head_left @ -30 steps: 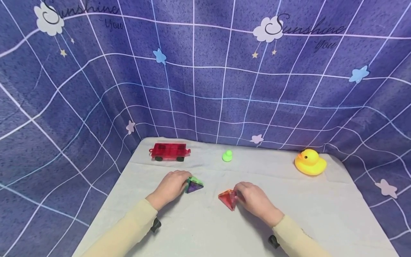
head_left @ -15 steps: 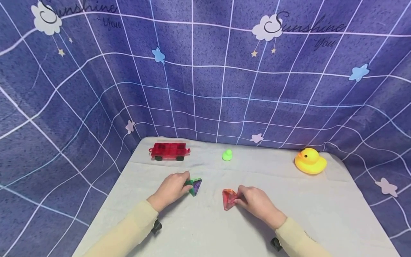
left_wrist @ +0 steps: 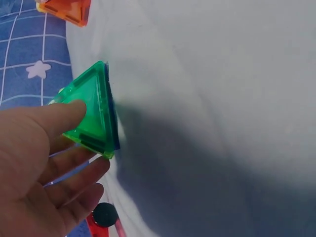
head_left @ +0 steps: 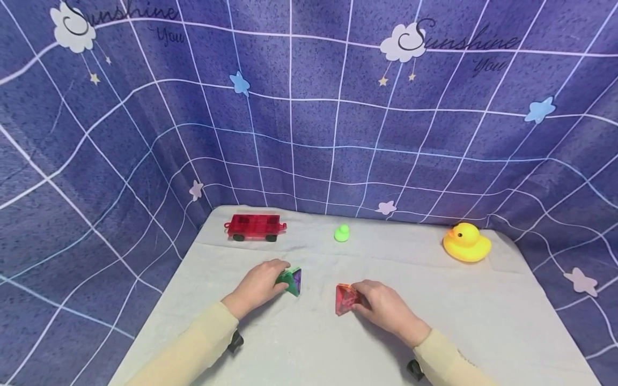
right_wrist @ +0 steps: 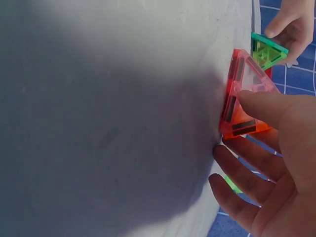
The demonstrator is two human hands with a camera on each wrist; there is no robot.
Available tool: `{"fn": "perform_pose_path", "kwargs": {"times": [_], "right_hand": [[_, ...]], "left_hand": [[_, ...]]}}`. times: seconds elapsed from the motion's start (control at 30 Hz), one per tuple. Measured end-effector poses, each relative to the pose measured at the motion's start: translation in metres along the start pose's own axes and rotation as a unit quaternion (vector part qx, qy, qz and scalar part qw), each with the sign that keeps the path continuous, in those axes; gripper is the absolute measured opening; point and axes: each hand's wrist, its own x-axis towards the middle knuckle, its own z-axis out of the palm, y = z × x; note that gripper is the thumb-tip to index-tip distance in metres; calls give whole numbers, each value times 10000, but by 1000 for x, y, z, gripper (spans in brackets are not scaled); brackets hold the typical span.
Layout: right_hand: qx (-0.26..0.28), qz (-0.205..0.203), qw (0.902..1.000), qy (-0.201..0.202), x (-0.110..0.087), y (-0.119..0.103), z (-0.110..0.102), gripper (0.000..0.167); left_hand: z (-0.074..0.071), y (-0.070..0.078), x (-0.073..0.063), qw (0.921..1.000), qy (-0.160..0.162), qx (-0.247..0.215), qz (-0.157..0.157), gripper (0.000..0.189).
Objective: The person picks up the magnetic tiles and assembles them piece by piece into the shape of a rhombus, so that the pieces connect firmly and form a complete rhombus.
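Left of the table's middle, my left hand (head_left: pixel 257 285) pinches a small pyramid of triangular magnetic tiles (head_left: pixel 291 283), green and purple. The left wrist view shows the thumb flat on its green face (left_wrist: pixel 96 118), with fingers behind and below. My right hand (head_left: pixel 388 305) holds a second magnetic-tile pyramid (head_left: pixel 344 300), red, pink and orange. Its thumb presses a pink face (right_wrist: pixel 241 74) in the right wrist view, where dark magnet strips show along the edges. The pyramids stand a short gap apart, close over the white cloth.
A red toy car base (head_left: pixel 255 227) with black wheels stands at the back left. A small green duck (head_left: pixel 341 234) is at the back middle, a yellow rubber duck (head_left: pixel 466 244) at the back right. A blue patterned curtain (head_left: pixel 309 123) rises behind the white-covered table (head_left: pixel 299 343).
The left pyramid has turned in the fingers, bringing its green face toward the front. The right pyramid has also turned and shifted slightly right. Both hands stay near where they were.
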Motion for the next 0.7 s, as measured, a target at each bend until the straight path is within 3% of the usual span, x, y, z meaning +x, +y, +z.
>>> {"fn": "perform_pose_path", "kwargs": {"times": [0.33, 0.7], "right_hand": [[-12, -125, 9999, 12, 3, -3, 2, 38], [-90, -40, 9999, -34, 12, -9, 6, 38]], "left_hand": [[8, 0, 0, 9994, -101, 324, 93, 37], [16, 12, 6, 9985, -141, 302, 434, 36]]}}
